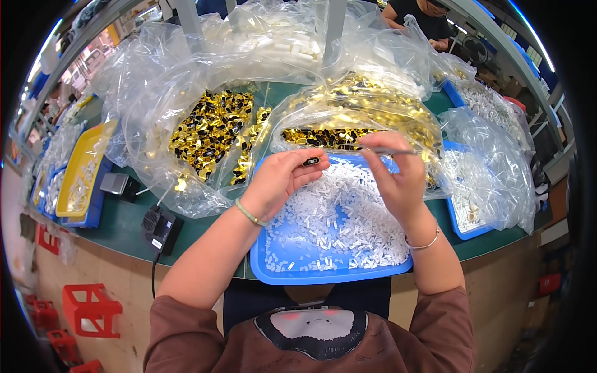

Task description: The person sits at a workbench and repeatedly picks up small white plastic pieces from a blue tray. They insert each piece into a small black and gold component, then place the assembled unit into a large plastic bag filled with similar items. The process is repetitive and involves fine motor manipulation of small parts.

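Green desk (124,221) runs under my view, crowded with clear bags: one bag (208,133) spread open on gold-and-black pieces at the left, another (348,118) heaped with gold just behind my hands. Directly in front of me sits a blue tray (280,270) covered with small white plastic bits (339,227).

My left hand (277,180) is curled, pinching a small dark piece (311,161) with a gold glint between thumb and fingertips, held above the tray's far edge. My right hand (395,177) is closed on a thin metal tool (388,151), probably tweezers, its tip pointing left toward that piece and stopping just short of it. I judge the step in hand to be working on the piece with the tool, fitting or picking at something on it. What that calls for next is a steady left pinch and a fine approach of the tip into the piece, since both are small and held in mid-air.

Left of me lie a yellow tray (84,161) stacked on blue ones, a small grey box (115,183) and a black device (163,229) with a cable hanging off the desk edge. Red stools (90,309) stand on the floor below. Another person (423,18) works at the far side, top right.
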A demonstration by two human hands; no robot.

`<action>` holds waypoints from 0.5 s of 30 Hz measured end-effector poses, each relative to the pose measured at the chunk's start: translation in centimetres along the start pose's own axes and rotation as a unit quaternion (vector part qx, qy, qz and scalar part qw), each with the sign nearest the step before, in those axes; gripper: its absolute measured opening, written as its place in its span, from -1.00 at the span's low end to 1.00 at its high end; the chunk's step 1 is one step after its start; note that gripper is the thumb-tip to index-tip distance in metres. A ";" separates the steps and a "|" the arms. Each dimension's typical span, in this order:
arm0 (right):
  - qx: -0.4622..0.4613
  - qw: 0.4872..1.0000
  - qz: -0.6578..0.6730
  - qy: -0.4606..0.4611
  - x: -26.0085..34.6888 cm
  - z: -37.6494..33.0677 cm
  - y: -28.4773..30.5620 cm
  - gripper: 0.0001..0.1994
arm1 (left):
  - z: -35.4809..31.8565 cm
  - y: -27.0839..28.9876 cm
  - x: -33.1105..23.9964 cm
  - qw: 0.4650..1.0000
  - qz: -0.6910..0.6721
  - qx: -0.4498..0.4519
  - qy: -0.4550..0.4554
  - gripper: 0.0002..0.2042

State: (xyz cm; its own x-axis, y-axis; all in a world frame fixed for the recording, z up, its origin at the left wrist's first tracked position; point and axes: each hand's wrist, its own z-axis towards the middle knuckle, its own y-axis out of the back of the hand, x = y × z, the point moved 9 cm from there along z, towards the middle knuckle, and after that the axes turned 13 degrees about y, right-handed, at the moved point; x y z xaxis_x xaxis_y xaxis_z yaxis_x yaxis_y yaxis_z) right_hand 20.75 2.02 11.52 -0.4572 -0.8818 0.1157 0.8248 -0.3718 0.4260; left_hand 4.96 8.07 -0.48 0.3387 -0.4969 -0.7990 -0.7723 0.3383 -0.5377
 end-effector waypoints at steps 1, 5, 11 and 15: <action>-0.001 1.000 -0.016 -0.025 -0.7 -0.2 0.3 -0.83 | 0.1 0.4 -0.2 1.000 -0.006 0.000 -0.007 -0.69; 0.031 0.983 0.025 -0.181 -3.9 -1.9 0.2 -0.87 | -0.2 3.6 -3.4 0.978 -0.160 0.017 -0.133 -0.69; 0.193 0.950 -0.041 -0.244 -5.9 -3.6 -1.1 -0.86 | -1.5 7.9 -6.1 0.918 -0.351 0.039 -0.179 -0.63; 0.205 0.945 -0.083 -0.241 -7.2 -4.1 -1.0 -0.83 | -0.9 4.7 -3.7 0.969 -0.183 -0.051 -0.159 -0.59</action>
State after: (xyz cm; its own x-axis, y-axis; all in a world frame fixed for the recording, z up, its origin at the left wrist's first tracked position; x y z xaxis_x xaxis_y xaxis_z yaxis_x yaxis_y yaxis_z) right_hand 24.57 7.55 6.61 -0.7485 -0.5502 0.3703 0.5755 -0.2616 0.7748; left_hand -0.40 10.77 0.24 0.7365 -0.2913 -0.6106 -0.6123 0.0967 -0.7847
